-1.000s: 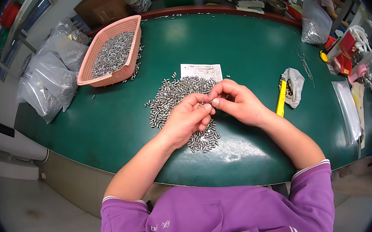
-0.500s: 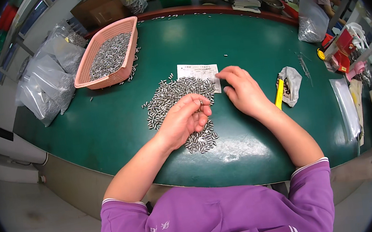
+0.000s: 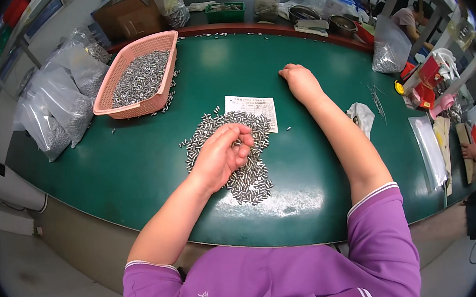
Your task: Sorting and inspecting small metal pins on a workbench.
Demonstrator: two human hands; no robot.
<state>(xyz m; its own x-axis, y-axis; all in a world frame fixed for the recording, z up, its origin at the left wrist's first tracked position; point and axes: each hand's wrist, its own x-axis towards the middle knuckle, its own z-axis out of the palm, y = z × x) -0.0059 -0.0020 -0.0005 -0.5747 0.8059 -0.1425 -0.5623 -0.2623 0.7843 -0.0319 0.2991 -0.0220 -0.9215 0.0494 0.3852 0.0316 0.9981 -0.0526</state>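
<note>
My left hand is over a heap of small shiny metal pins, thumb and fingers curled together; what lies inside the curl cannot be made out. Out beyond the heap, my right hand rests low at the table, its fingers bent in and their tips turned left; anything under them is hidden. A printed paper slip lies at the heap's far edge, partly covered by pins. One loose pin sits to the right of the slip. My right forearm passes beside a crumpled clear bag.
A pink basket full of pins stands at the far left of the green table, beside plastic bags of parts. A bag of parts, boxes and flat plastic sleeves line the right edge. Another person's hand is at far right.
My right hand has moved away from the slip, farther out over the table, and its fingers have closed in. My left hand stays curled over the heap. My right forearm now hides the yellow cutter.
</note>
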